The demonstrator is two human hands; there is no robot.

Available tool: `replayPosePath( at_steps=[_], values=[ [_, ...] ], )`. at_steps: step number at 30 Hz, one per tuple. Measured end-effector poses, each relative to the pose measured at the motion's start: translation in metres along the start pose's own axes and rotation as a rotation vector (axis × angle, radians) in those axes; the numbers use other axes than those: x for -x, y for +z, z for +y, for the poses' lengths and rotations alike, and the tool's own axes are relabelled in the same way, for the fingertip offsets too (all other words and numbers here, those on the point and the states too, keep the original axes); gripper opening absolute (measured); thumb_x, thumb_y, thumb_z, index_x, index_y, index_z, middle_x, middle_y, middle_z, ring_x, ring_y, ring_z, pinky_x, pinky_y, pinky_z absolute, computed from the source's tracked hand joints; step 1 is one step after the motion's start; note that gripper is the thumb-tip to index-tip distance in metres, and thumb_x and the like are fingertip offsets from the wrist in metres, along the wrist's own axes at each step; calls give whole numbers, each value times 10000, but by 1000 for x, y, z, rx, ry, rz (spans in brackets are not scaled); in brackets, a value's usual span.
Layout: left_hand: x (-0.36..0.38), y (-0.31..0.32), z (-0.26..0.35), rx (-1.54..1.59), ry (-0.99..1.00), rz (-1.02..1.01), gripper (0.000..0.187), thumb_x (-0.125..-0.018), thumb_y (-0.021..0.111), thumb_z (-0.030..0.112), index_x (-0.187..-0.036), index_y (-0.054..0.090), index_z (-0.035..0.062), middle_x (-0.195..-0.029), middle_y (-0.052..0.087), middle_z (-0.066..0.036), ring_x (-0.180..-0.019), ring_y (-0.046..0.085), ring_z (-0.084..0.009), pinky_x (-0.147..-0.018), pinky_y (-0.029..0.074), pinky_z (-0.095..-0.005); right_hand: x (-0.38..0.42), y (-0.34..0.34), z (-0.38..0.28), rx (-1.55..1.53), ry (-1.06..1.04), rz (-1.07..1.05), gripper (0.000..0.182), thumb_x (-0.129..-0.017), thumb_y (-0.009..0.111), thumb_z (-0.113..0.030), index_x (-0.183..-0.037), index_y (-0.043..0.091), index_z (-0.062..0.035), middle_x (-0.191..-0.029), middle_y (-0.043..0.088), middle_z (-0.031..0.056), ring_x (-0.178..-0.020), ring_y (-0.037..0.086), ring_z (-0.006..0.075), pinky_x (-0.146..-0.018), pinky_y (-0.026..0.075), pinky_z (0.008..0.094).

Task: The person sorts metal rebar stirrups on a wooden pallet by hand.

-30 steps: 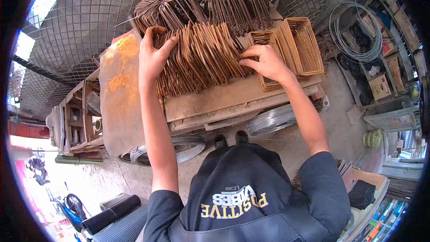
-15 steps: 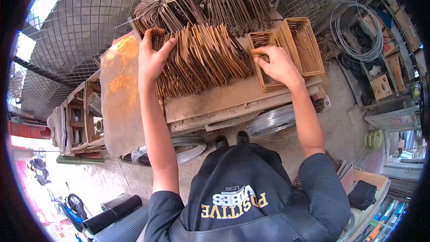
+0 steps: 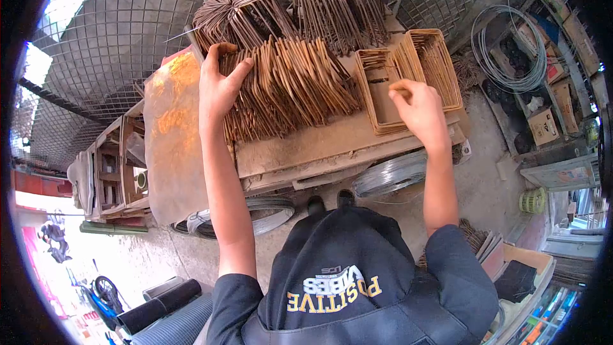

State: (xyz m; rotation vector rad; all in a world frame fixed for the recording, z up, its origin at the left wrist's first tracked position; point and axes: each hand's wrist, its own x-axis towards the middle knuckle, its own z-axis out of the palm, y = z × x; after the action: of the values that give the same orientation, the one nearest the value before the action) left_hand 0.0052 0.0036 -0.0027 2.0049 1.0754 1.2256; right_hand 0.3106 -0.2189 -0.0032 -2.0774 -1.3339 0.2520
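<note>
My left hand (image 3: pixel 220 83) grips the left end of a long row of rusty rebar stirrups (image 3: pixel 287 86), thumb in front and fingers curled over the far side. The stirrups stand packed on edge on a dusty wooden bench (image 3: pixel 300 152). To the right, my right hand (image 3: pixel 418 112) hovers over the rectangular stirrups (image 3: pixel 375 99) stacked at the bench's right side. Its fingertips are pinched together inside the outline of the front frame; whatever they hold is hidden. More nested rectangular stirrups (image 3: pixel 440 67) lean just beyond that hand.
Two dark bundles of bent stirrups, a left one (image 3: pixel 239 9) and a right one (image 3: pixel 338 6), stand at the back against wire mesh. A wire coil (image 3: pixel 511 51) hangs at right. Shiny wire coils (image 3: pixel 389 176) lie under the bench. A stained sheet (image 3: pixel 171 128) covers its left end.
My right hand has moved right and slightly toward me, from the left edge of the rectangular stirrups to over their middle. The left hand stays on the row.
</note>
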Motion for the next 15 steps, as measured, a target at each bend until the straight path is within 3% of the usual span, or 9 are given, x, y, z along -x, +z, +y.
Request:
replayPosePath(
  at_steps=[3,4,7,11,15],
  values=[
    [0,0,-1,52,-32,-25,427,-829,794,251,-1124,617,-1,-1061,687,-163,-999,650,-257,-922,498,-370,13,-7,19,208,109,-37,310,-931,715,-260,-1017,749,37,-895,725,272,-866,725,414,-794,572,469],
    [-1,0,-4,37,-24,-21,422,-830,794,248,-1121,617,-1,-1064,690,-163,-1003,652,-262,-930,495,-372,18,-7,23,226,124,-50,383,-932,722,-317,-946,739,65,-848,703,305,-859,709,455,-792,567,506],
    [0,0,1,20,-2,-11,418,-831,794,245,-1120,618,-1,-1065,690,-163,-999,651,-262,-929,495,-371,27,-4,31,374,126,-106,404,-933,720,-329,-867,724,70,-828,692,318,-856,701,480,-781,564,531],
    [0,1,-4,61,-41,-20,424,-834,796,253,-1126,616,4,-1086,681,-164,-1006,648,-262,-926,496,-371,31,3,36,390,162,-129,430,-936,716,-340,-821,709,74,-817,684,328,-844,695,494,-761,563,546],
    [1,0,-1,36,-64,-20,431,-835,796,264,-1135,616,11,-1094,676,-163,-1015,646,-264,-926,496,-371,25,16,50,365,164,3,403,-938,713,-313,-819,711,72,-828,685,328,-834,692,494,-753,562,544]
  ],
)
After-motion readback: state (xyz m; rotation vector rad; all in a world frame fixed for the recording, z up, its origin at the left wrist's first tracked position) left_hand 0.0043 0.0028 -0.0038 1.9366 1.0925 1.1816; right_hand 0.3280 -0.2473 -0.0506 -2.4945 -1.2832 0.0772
